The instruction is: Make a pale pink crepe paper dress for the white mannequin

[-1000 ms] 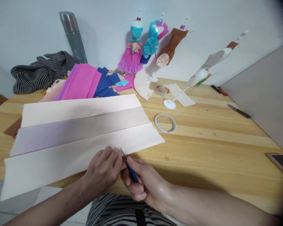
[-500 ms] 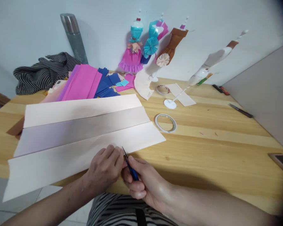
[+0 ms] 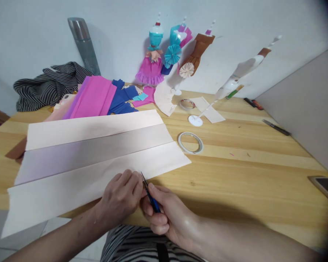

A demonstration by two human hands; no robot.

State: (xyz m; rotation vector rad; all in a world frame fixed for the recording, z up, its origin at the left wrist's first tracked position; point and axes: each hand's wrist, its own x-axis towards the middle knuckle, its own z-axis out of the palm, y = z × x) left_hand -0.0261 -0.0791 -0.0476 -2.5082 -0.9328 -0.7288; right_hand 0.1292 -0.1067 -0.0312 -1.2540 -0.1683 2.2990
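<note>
A long pale pink sheet of crepe paper (image 3: 93,153), creased into three bands, lies across the wooden table (image 3: 248,174). My left hand (image 3: 120,198) is curled over the sheet's near edge, pinching it. My right hand (image 3: 164,213) grips blue-handled scissors (image 3: 150,194) whose tips sit at that same edge, right beside my left fingers.
A tape ring (image 3: 190,142) lies right of the sheet. Pink and blue paper (image 3: 98,96), a striped cloth (image 3: 46,87), a steel flask (image 3: 83,43) and dressed doll figures (image 3: 155,58) stand at the back. A knife (image 3: 276,127) and a phone (image 3: 326,187) lie at the right.
Both hands stay at the sheet's near edge with the scissors; only the view has shifted slightly.
</note>
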